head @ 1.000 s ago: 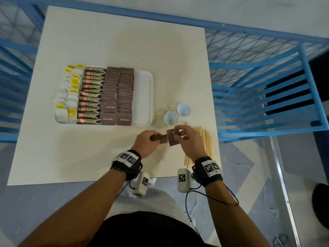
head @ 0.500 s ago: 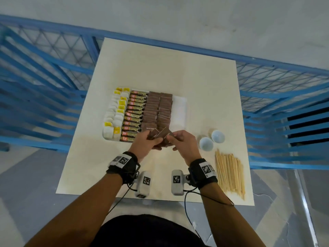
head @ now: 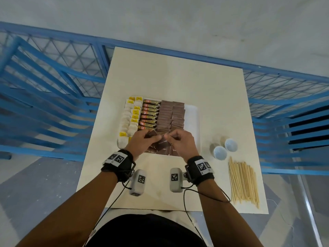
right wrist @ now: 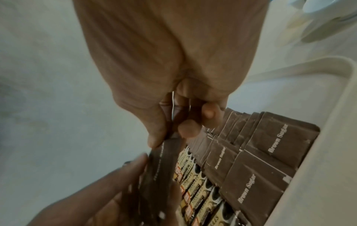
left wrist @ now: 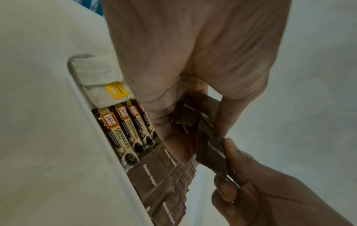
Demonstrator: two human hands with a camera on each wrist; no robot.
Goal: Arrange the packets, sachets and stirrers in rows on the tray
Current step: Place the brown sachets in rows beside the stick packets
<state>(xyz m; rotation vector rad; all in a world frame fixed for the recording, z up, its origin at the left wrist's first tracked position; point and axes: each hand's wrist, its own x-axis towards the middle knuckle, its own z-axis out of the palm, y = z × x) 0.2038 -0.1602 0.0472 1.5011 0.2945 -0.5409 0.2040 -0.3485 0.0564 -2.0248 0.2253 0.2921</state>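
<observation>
A white tray (head: 193,111) holds rows of tea bags (head: 129,118), coffee granule sticks (head: 149,114) and two columns of brown sugar packets (head: 171,114). Both hands hover over the tray's near edge. My left hand (head: 142,139) grips a small stack of brown sugar packets (left wrist: 189,113). My right hand (head: 179,141) pinches one packet (left wrist: 210,146) of that stack between thumb and fingers, seen edge-on as the pinched packet (right wrist: 166,152) in the right wrist view. A pile of wooden stirrers (head: 243,182) lies on the table at the near right.
Two small white bowls (head: 220,152) stand on the table between the tray and the stirrers. The tray's right strip is bare white. Blue metal railings (head: 53,97) surround the table on the left, back and right.
Both hands carried the brown sugar packets from the table near the stirrers leftward and forward to above the tray's near edge. The head view shifted as well.
</observation>
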